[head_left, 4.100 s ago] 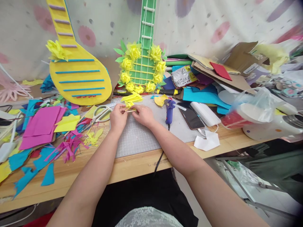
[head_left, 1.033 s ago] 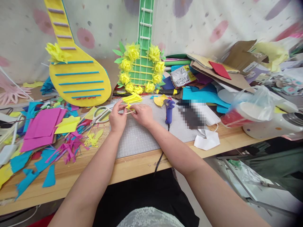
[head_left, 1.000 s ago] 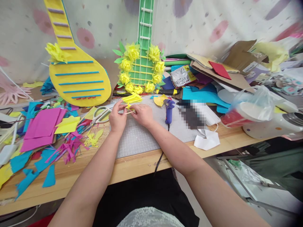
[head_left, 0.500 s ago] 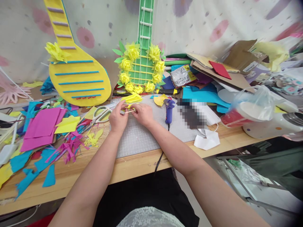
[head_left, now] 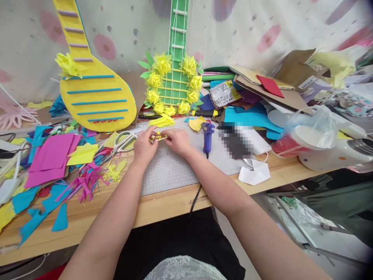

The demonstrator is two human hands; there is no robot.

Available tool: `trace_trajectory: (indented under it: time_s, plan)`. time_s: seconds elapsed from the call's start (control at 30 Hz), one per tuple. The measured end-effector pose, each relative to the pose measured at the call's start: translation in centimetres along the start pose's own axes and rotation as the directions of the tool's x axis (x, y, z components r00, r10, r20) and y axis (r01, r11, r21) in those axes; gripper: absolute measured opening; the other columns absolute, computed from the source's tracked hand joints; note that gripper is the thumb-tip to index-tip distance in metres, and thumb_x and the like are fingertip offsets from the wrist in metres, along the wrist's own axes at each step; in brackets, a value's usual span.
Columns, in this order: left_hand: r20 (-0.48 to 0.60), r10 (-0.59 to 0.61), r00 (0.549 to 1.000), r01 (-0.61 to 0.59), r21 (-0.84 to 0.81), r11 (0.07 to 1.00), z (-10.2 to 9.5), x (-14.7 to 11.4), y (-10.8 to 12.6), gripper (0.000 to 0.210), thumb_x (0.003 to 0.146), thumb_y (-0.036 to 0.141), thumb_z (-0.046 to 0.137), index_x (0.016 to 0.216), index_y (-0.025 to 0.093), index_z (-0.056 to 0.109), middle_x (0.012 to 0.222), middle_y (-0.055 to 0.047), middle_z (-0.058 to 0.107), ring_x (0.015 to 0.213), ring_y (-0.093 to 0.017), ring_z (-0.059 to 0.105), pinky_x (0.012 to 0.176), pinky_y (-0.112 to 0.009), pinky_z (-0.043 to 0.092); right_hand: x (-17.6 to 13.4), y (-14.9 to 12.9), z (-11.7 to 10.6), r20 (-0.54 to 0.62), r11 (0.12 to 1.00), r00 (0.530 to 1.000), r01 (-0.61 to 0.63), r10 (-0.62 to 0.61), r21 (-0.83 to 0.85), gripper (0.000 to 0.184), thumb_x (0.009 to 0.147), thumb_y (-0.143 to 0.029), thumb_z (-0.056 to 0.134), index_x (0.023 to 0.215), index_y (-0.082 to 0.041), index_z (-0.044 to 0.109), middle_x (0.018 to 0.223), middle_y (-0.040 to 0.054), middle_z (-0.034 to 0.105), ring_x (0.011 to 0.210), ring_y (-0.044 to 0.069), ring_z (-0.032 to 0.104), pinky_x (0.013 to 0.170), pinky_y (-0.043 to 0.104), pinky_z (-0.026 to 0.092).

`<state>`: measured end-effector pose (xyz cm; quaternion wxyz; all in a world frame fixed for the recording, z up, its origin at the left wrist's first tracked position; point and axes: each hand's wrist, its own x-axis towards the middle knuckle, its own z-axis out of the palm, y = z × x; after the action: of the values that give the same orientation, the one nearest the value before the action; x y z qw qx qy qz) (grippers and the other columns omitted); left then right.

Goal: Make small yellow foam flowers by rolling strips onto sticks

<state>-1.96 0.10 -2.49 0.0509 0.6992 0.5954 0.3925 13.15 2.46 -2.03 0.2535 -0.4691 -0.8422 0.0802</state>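
Over the grey cutting mat (head_left: 171, 175), my left hand (head_left: 145, 146) and my right hand (head_left: 178, 141) are close together, fingertips pinched. Between them runs a thin pale stick (head_left: 161, 139), with a bit of yellow paper (head_left: 157, 136) at it, partly hidden by the fingers. Both hands hold this small piece. Just beyond them lie folded yellow paper pieces (head_left: 162, 121). Right of my right hand, a blue glue gun (head_left: 208, 139) lies on the mat beside a yellow paper petal (head_left: 196, 123). Scissors (head_left: 125, 141) with pale handles rest left of my left hand.
Behind stand a yellow paper lute shape (head_left: 99, 93) and a green one (head_left: 175, 83) ringed with yellow paper flowers. Magenta sheets (head_left: 52, 155) and blue scraps (head_left: 60, 194) cover the left. A bagged cup (head_left: 303, 136) and a piled stack of cardboard (head_left: 271, 89) sit right.
My fingers have shifted slightly around the stick, and more yellow paper shows between them. The other things stay where they were.
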Motion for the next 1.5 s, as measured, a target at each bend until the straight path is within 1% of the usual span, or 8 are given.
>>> trace_trajectory:
  time_s: [0.2, 0.43, 0.57, 0.73, 1.07, 1.3, 1.37, 1.5]
  plan:
    - [-0.02, -0.01, 1.0, 0.009, -0.027, 1.0, 0.22, -0.09, -0.16, 0.044, 0.071, 0.011, 0.05, 0.113, 0.021, 0.056, 0.088, -0.001, 0.067, 0.075, -0.015, 0.056, 0.069, -0.027, 0.045, -0.01, -0.08, 0.14, 0.04, 0.997, 0.999, -0.031, 0.028, 0.07, 0.029, 0.08, -0.022, 0.045, 0.1, -0.022, 0.065, 0.095, 0.0029, 0.068, 0.087, 0.018, 0.059, 0.076, 0.028, 0.039]
    - [0.003, -0.044, 0.999, 0.044, -0.012, 0.999, -0.04, -0.21, 0.16, 0.046, 0.069, 0.016, 0.055, 0.114, 0.023, 0.055, 0.09, 0.001, 0.067, 0.066, -0.012, 0.057, 0.066, -0.026, 0.044, -0.05, -0.18, 0.18, 0.057, 0.974, 0.986, -0.165, 0.158, 0.157, 0.03, 0.078, -0.023, 0.043, 0.099, -0.023, 0.065, 0.089, 0.0014, 0.069, 0.08, 0.018, 0.059, 0.071, 0.028, 0.04]
    - [0.006, -0.087, 0.996, 0.087, 0.008, 0.996, -0.12, -0.23, 0.31, 0.041, 0.072, 0.02, 0.056, 0.113, 0.023, 0.056, 0.085, 0.002, 0.068, 0.062, -0.011, 0.057, 0.065, -0.026, 0.043, -0.01, -0.13, 0.24, 0.073, 0.974, 0.988, -0.15, 0.139, 0.172, 0.031, 0.078, -0.024, 0.042, 0.1, -0.023, 0.064, 0.09, 0.0011, 0.069, 0.08, 0.018, 0.06, 0.072, 0.028, 0.04]
    - [0.0, -0.069, 0.998, 0.069, 0.004, 0.998, -0.09, -0.23, 0.26, 0.036, 0.077, 0.024, 0.051, 0.112, 0.022, 0.057, 0.085, 0.001, 0.068, 0.063, -0.012, 0.058, 0.062, -0.025, 0.043, -0.01, 0.09, 0.51, 0.087, 0.974, 0.987, -0.146, 0.133, 0.175, 0.031, 0.08, -0.025, 0.04, 0.101, -0.023, 0.063, 0.093, 0.0014, 0.069, 0.081, 0.018, 0.059, 0.073, 0.028, 0.039]
    - [-0.012, -0.052, 0.999, 0.051, -0.075, 0.996, -0.23, -0.4, 0.47, 0.044, 0.07, 0.017, 0.054, 0.114, 0.021, 0.055, 0.091, 0.0, 0.067, 0.064, -0.01, 0.058, 0.062, -0.022, 0.046, -0.18, -0.23, 0.47, 0.04, 0.974, 0.989, -0.148, 0.143, 0.171, 0.03, 0.082, -0.026, 0.037, 0.102, -0.022, 0.06, 0.091, 0.0018, 0.068, 0.08, 0.017, 0.059, 0.071, 0.028, 0.04]
    - [0.027, -0.061, 0.998, 0.063, -0.09, 0.994, 0.01, -0.27, -0.11, 0.04, 0.076, 0.02, 0.051, 0.115, 0.023, 0.054, 0.089, 0.0, 0.067, 0.064, -0.011, 0.056, 0.063, -0.024, 0.044, -0.15, -0.2, 0.48, 0.069, 0.976, 0.989, -0.138, 0.128, 0.166, 0.03, 0.082, -0.024, 0.038, 0.101, -0.022, 0.061, 0.097, 0.0022, 0.068, 0.084, 0.018, 0.059, 0.075, 0.03, 0.041]
    - [-0.008, -0.048, 0.999, 0.047, -0.092, 0.995, -0.12, -0.34, -0.03, 0.039, 0.076, 0.02, 0.05, 0.115, 0.022, 0.053, 0.091, -0.001, 0.066, 0.064, -0.011, 0.055, 0.063, -0.024, 0.043, -0.12, -0.26, 0.45, 0.066, 0.969, 0.985, -0.167, 0.157, 0.181, 0.029, 0.082, -0.024, 0.039, 0.1, -0.022, 0.061, 0.096, 0.0025, 0.068, 0.084, 0.018, 0.059, 0.076, 0.03, 0.041]
    - [-0.166, -0.018, 0.986, 0.02, 0.012, 1.0, -0.37, -0.64, 0.74, 0.028, 0.073, 0.021, 0.051, 0.101, 0.018, 0.056, 0.089, -0.003, 0.062, 0.062, -0.011, 0.051, 0.063, -0.025, 0.041, -0.01, -0.33, 0.42, 0.031, 0.932, 0.964, -0.265, 0.265, 0.248, 0.028, 0.082, -0.026, 0.04, 0.1, -0.021, 0.061, 0.094, 0.0024, 0.068, 0.083, 0.018, 0.059, 0.075, 0.03, 0.042]
